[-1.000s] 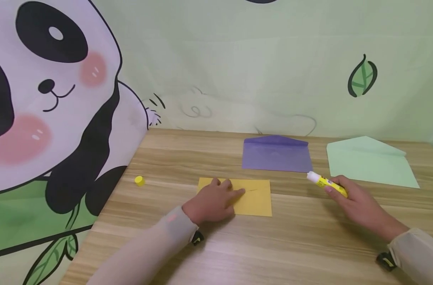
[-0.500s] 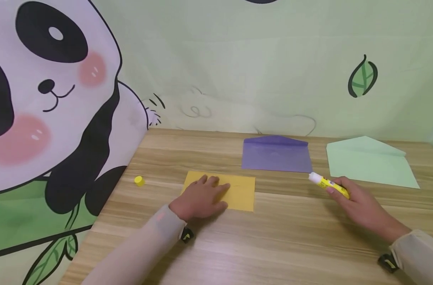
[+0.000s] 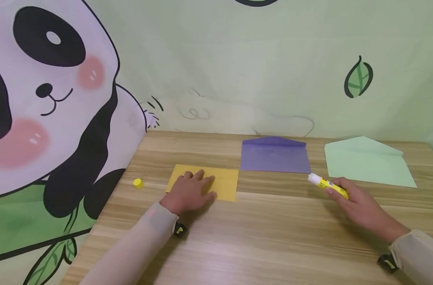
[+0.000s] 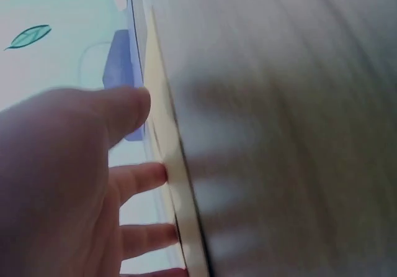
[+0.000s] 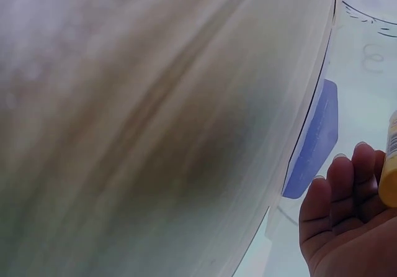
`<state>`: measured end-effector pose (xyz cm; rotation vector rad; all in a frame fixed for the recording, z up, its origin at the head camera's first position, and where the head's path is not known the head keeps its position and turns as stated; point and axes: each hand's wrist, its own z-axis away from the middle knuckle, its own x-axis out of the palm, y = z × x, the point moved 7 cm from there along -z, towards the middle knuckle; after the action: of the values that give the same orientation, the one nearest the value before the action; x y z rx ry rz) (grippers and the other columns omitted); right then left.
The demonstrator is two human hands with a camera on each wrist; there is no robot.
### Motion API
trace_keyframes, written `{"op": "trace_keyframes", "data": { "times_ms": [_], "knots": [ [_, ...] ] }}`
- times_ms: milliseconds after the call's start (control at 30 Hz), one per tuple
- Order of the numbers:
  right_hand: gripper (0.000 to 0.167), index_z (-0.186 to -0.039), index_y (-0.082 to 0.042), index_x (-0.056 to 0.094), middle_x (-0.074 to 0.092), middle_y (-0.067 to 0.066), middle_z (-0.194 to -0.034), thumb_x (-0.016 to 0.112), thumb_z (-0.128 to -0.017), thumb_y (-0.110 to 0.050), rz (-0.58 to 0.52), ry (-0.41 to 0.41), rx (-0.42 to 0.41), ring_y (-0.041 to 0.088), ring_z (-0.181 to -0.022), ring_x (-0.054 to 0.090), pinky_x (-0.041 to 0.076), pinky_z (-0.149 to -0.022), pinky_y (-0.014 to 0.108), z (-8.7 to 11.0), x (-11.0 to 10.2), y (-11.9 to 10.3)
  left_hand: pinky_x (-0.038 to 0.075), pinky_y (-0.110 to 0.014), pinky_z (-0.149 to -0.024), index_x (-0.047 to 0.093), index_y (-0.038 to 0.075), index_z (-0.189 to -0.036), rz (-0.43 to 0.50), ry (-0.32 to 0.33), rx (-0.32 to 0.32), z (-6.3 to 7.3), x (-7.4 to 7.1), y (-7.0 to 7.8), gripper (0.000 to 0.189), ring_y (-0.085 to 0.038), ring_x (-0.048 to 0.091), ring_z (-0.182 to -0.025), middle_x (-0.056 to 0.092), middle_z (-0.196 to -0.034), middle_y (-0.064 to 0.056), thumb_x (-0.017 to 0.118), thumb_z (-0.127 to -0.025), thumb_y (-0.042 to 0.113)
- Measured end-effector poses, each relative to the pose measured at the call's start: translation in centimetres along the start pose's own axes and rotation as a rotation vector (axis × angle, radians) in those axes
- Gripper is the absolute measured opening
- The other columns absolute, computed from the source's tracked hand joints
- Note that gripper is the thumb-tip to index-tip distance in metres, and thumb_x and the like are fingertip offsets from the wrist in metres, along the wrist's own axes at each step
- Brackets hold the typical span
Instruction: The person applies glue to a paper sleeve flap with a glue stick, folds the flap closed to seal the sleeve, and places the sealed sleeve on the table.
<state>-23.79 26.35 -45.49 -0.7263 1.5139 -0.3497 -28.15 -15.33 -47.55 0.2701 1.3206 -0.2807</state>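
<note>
Behind the wooden desk (image 3: 259, 237) is a pale green wall (image 3: 237, 59) with a big panda (image 3: 63, 91) and a leaf (image 3: 358, 77) on it. Flat on the desk, toward the left, lies a yellow paper (image 3: 226, 189), just beside the near left corner of a purple envelope (image 3: 275, 158). The left hand (image 3: 189, 192) rests on it with its fingers spread out, pinching nothing. The right hand (image 3: 362, 208) has its fingers curled round a yellow glue stick (image 3: 328, 185), white end out. A light green envelope (image 3: 371, 166) lies past that hand, and a small yellow cap (image 3: 138, 183) sits far left.

I think the paper is light, thin and easy to crease, so flat fingers or a soft pinch at the edge should be best. The glue stick looks hard, smooth and light; hold its yellow middle, because the white end may be sticky.
</note>
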Motion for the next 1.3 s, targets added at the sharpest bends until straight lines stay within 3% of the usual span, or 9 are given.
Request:
{"op": "trace_keyframes", "data": {
  "times_ms": [167, 433, 567, 700, 933, 1300],
  "knots": [
    [0.03, -0.122, -0.009, 0.055, 0.05, 0.004, -0.083, 0.052, -0.105, -0.033, 0.0, 0.001, 0.002, 0.011, -0.063, 0.042, 0.037, -0.051, 0.028, 0.1, 0.0, 0.1, 0.042, -0.059, -0.101, 0.042, 0.025, -0.153, 0.025, 0.019, -0.056, -0.7, 0.1, -1.2, 0.066, -0.047, 0.044, -0.13, 0.038, -0.157, -0.016, 0.046, -0.098, 0.061],
    [0.031, -0.124, -0.009, 0.055, 0.051, 0.004, -0.084, 0.052, -0.105, -0.033, 0.01, -0.004, -0.002, 0.011, -0.064, 0.042, 0.037, -0.052, 0.027, 0.2, 0.1, 0.0, 0.049, -0.059, -0.092, 0.043, 0.025, -0.153, 0.093, 0.015, -0.073, -3.0, -0.4, -3.0, 0.063, -0.048, 0.045, -0.127, 0.04, -0.152, -0.02, 0.053, -0.098, 0.054],
    [0.029, -0.122, -0.009, 0.055, 0.05, 0.003, -0.082, 0.054, -0.104, -0.031, 0.01, 0.011, -0.014, 0.01, -0.063, 0.041, 0.036, -0.052, 0.027, 0.3, 0.1, -0.1, 0.05, -0.058, -0.091, 0.04, 0.024, -0.155, 0.071, 0.003, -0.096, -4.1, -0.4, -3.7, 0.063, -0.046, 0.048, -0.124, 0.042, -0.149, -0.022, 0.051, -0.1, 0.052],
    [0.027, -0.12, -0.009, 0.056, 0.049, 0.002, -0.079, 0.054, -0.104, -0.03, 0.017, 0.034, -0.016, 0.009, -0.062, 0.041, 0.035, -0.051, 0.027, 0.4, -0.1, -0.1, 0.046, -0.059, -0.1, 0.038, 0.021, -0.156, 0.059, 0.005, -0.101, -5.1, -0.4, -4.0, 0.062, -0.048, 0.047, -0.129, 0.04, -0.152, -0.022, 0.049, -0.102, 0.05],
    [0.028, -0.121, -0.01, 0.056, 0.049, 0.003, -0.08, 0.054, -0.104, -0.032, 0.011, 0.023, -0.006, 0.011, -0.063, 0.042, 0.036, -0.052, 0.027, 0.2, 0.0, -0.2, 0.036, -0.06, -0.112, 0.04, 0.016, -0.153, 0.14, 0.018, -0.149, -5.9, -0.7, -4.8, 0.061, -0.044, 0.034, -0.144, 0.033, -0.16, -0.018, 0.05, -0.101, 0.047],
    [0.027, -0.119, -0.01, 0.056, 0.051, 0.003, -0.082, 0.054, -0.104, -0.032, 0.004, 0.022, -0.013, 0.011, -0.064, 0.042, 0.037, -0.054, 0.027, 0.1, 0.1, -0.5, 0.028, -0.061, -0.116, 0.036, 0.018, -0.156, 0.204, -0.003, -0.099, -6.9, -1.0, -5.5, 0.063, -0.047, 0.023, -0.148, 0.022, -0.165, -0.017, 0.047, -0.101, 0.048]
  ]
}}
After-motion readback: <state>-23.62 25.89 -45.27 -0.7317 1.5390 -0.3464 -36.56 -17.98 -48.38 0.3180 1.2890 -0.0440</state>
